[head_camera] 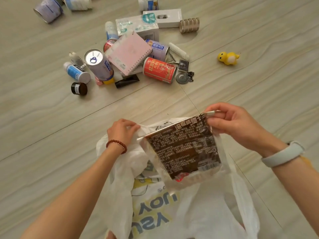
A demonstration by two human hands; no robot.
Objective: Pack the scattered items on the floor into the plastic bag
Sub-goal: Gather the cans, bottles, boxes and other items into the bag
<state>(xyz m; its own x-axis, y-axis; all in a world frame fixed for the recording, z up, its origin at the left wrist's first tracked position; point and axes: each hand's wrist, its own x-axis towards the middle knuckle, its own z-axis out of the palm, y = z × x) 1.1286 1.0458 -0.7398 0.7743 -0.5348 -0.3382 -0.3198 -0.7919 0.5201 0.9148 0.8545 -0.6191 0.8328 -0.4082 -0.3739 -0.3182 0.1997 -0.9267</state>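
Observation:
A white plastic bag with printed letters lies open on the floor right below me. My left hand pinches the bag's left rim and holds it up. My right hand grips the top corner of a dark brown food packet covered in small white text. The packet hangs tilted over the bag's mouth, its lower end inside the opening. Farther away on the floor lies a pile of scattered items: a pink spiral notebook, a red can, a lavender can and several small bottles.
Beyond the pile sit white boxes, a stack of tape rolls, a tipped tin at far left and a yellow duck toy alone at right. A dark jar rests near the pile's front. The floor is pale tile.

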